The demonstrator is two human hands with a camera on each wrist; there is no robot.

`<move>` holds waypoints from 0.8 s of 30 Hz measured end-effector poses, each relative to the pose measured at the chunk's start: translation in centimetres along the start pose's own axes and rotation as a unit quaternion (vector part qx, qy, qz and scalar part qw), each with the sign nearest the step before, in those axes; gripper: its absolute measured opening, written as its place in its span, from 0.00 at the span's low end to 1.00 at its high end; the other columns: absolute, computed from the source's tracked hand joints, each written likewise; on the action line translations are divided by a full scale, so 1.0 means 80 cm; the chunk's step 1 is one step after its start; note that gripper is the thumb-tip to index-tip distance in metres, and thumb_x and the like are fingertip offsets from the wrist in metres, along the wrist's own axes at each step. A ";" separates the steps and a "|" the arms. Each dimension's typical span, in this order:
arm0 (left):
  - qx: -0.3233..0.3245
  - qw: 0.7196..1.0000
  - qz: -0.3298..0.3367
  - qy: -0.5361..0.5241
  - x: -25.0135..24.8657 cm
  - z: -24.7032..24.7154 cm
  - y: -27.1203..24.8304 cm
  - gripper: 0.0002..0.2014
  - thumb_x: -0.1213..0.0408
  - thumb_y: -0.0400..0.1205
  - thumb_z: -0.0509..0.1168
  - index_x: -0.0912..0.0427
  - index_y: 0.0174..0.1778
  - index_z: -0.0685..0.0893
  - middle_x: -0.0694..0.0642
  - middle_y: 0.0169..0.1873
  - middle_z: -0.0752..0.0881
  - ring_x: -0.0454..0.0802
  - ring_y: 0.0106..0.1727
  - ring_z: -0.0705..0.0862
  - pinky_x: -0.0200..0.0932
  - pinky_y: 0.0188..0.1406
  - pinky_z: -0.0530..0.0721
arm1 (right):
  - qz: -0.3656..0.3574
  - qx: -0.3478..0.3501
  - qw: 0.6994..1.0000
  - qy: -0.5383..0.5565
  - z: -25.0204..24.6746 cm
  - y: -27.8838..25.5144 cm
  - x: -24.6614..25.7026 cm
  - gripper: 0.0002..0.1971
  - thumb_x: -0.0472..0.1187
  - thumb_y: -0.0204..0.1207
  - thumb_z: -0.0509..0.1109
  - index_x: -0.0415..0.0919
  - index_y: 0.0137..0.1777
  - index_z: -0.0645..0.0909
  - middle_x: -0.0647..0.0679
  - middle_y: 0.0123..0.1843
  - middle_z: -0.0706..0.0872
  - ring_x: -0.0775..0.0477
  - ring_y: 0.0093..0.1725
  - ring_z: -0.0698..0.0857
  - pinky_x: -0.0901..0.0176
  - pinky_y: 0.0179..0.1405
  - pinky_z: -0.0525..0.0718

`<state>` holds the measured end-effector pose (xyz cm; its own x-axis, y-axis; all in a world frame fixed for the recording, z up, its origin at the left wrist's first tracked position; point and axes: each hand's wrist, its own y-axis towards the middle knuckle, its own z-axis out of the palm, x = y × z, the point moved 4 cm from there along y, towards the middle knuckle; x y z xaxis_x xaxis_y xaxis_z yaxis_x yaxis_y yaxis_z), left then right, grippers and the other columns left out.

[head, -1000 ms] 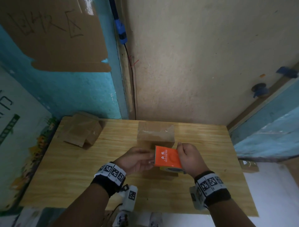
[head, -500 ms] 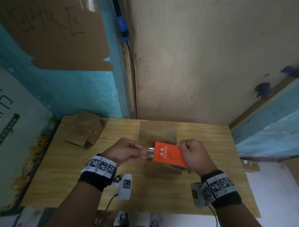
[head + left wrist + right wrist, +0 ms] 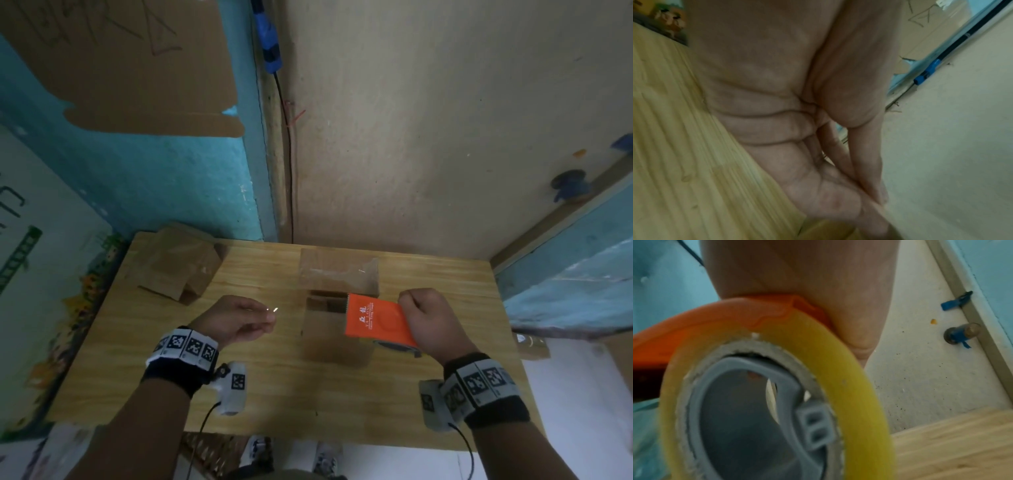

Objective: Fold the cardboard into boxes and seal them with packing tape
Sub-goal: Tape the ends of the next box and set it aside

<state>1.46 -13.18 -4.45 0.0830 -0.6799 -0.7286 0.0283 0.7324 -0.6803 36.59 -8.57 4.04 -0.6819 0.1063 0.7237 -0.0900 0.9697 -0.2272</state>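
Right hand (image 3: 432,320) clasps the orange tape dispenser (image 3: 376,320); left hand (image 3: 236,320) pinches clear tape (image 3: 274,310).

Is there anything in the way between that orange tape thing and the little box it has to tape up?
Nothing visible. The right hand grips the orange tape dispenser right over the open cardboard box, and the left hand pinches the pulled-out tape end off to the side. Only clear tape spans the space above the box.

A wooden table (image 3: 260,370) carries folded cardboard (image 3: 178,270) and a box (image 3: 337,329).
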 end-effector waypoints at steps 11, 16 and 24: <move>0.147 0.946 0.063 -0.282 -0.017 0.085 0.012 0.04 0.71 0.85 0.67 0.65 0.47 0.88 0.60 0.41 0.87 0.48 0.39 0.88 0.39 0.37 0.88 | 0.025 0.033 0.997 -0.071 -0.011 0.009 -0.016 0.26 0.41 0.91 0.63 0.43 0.26 0.73 0.45 0.27 0.80 0.50 0.27 0.78 0.50 0.33 0.74; 0.138 0.914 0.101 -0.369 -0.029 0.119 0.027 0.04 0.70 0.85 0.68 0.66 0.53 0.86 0.62 0.47 0.87 0.50 0.46 0.89 0.41 0.47 0.90 | 0.052 0.049 0.994 -0.082 -0.008 0.005 -0.017 0.27 0.45 0.93 0.61 0.29 0.35 0.83 0.34 0.38 0.88 0.41 0.36 0.86 0.53 0.35 0.77; 0.046 0.927 0.109 -0.356 -0.010 0.152 0.046 0.04 0.72 0.84 0.68 0.66 0.52 0.86 0.61 0.45 0.89 0.51 0.46 0.89 0.40 0.44 0.90 | 0.059 0.055 0.992 -0.092 -0.010 0.002 -0.022 0.27 0.46 0.93 0.61 0.36 0.30 0.79 0.39 0.31 0.84 0.48 0.29 0.82 0.53 0.33 0.77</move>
<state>13.62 -9.48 -5.41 0.7316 -0.3434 -0.5889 0.0153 0.8719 -0.4894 38.35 -8.41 3.30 -0.8126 0.1650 0.5590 -0.0741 0.9221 -0.3799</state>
